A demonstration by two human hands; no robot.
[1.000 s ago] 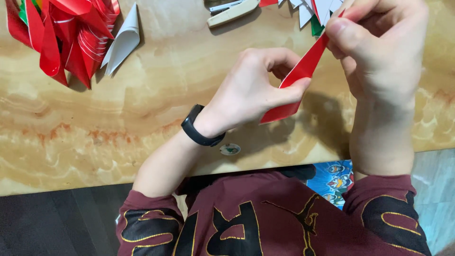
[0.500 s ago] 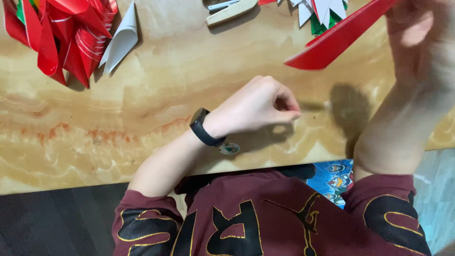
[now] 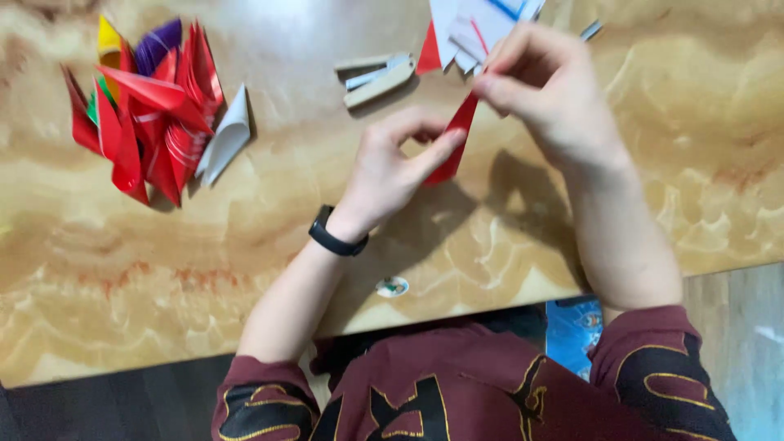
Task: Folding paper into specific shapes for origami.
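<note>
Worktop: marbled tan and cream slab, filling most of the view; near edge running across at 6 o'clock, above a dark red shirt.

Heap of folded papers: at 10 o'clock; mostly red pointed pieces, with yellow and purple tips at the top and one white cone on its right flank.

Right hand: at 1 o'clock, raised over the worktop; fingers closed in a pinch on the upper end of the red paper strip. Half a second earlier, lifted far out at 2 o'clock, carrying the strip alone; now brought back toward centre.

Left hand: just left of centre, black band on the wrist; thumb and forefinger closed on the lower end of the strip. Half a second earlier, resting curled and empty on the worktop; now back on the paper.

White paper pile: at 12 o'clock, partly cut off by the top edge, behind the right hand; blue and red marks showing.

Red paper strip: narrow, folded, slanting from the right fingers down to the left fingers, just above the worktop near centre. Held at both ends again; judged to mean a return to two-handed folding after a one-handed lift.

Stapler: beige and grey, at 12 o'clock, left of the white pile, untouched.

Round sticker: small, near the worktop edge at 6 o'clock.
</note>
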